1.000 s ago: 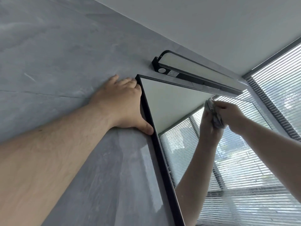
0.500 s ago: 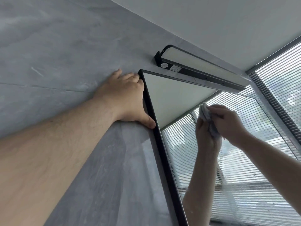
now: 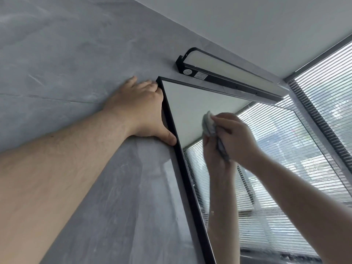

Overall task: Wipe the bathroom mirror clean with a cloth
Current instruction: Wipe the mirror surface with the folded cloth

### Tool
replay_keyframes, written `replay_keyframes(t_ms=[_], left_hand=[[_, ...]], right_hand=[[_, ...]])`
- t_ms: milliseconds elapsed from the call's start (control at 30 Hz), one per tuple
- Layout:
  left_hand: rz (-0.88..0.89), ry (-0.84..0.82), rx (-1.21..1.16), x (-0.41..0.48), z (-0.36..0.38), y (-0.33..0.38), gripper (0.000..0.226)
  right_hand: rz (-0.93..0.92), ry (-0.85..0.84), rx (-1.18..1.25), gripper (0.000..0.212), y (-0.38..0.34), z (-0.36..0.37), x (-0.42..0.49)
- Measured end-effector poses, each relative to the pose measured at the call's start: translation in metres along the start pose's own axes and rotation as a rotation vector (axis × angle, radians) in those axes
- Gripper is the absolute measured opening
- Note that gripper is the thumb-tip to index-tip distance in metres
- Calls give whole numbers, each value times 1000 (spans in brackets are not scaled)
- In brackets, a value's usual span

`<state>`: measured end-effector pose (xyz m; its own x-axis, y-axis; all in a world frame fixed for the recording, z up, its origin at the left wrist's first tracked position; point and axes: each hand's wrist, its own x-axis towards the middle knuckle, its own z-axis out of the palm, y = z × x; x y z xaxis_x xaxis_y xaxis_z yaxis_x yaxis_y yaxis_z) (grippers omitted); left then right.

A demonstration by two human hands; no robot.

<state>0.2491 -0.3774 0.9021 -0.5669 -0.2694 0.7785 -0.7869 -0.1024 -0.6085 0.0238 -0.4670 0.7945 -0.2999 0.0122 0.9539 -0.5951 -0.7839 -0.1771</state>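
A black-framed mirror (image 3: pixel 187 103) hangs on a grey wall and reflects the ceiling and window blinds. My left hand (image 3: pixel 142 115) lies flat on the wall at the mirror's upper left corner, thumb against the black frame (image 3: pixel 187 191). My right hand (image 3: pixel 237 140) grips a crumpled grey-white cloth (image 3: pixel 208 123) and presses it on the glass in the upper part of the mirror. The hand's reflection shows just below the cloth. Most of the cloth is hidden inside the fist.
A black bar lamp (image 3: pixel 228 75) is fixed to the wall right above the mirror's top edge. A window with horizontal blinds (image 3: pixel 327 96) fills the right side. The grey tiled wall (image 3: pixel 66 63) stretches to the left, with the white ceiling (image 3: pixel 247 25) above.
My right hand has slid the cloth leftward and a little down across the glass, away from the lamp. The left hand has stayed at the mirror's corner.
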Motion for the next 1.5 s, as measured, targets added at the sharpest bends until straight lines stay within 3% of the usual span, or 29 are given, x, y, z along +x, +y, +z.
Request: replay_keyframes(t_ms=[133,300,433,500,567,633,767,900,1033,1133,1233,1333,1500], left_hand=[[0,-11,3,-2,-2,0,156],[-12,-29,-7,-4,-2,1,153],[-14,-19,-19,-4,-3,2,152],[-11,-9,-23,-4,-2,2,152],[-6,4,-25,-4,-1,1,151],[-7,6,-31,-4,-2,1,151],[-9,-6,-32,-6,-4,2,149],[-4,1,-53,-10,-5,1,142],[-2,28,-74,-12,-6,1,138],[-3,27,-69,-12,-7,1,137],[-4,26,-57,-12,-6,2,137],[-5,35,-47,-11,-5,2,139],[-9,44,-61,-11,-4,2,141]], right_hand=[[-153,30,24,31,-40,15,-34],[85,-30,51,25,-2,-3,24],[286,187,186,39,39,-6,59],[428,279,210,39,53,-8,67],[455,322,290,35,56,-5,70],[421,324,333,29,43,2,68],[225,67,174,30,0,10,54],[-44,-63,14,27,-48,27,25],[-162,-169,-117,45,-74,32,3],[-192,-151,-125,40,-75,34,24],[-108,-111,-55,25,-90,41,58],[-19,-44,102,23,-97,49,80],[-43,-7,115,20,-90,53,67]])
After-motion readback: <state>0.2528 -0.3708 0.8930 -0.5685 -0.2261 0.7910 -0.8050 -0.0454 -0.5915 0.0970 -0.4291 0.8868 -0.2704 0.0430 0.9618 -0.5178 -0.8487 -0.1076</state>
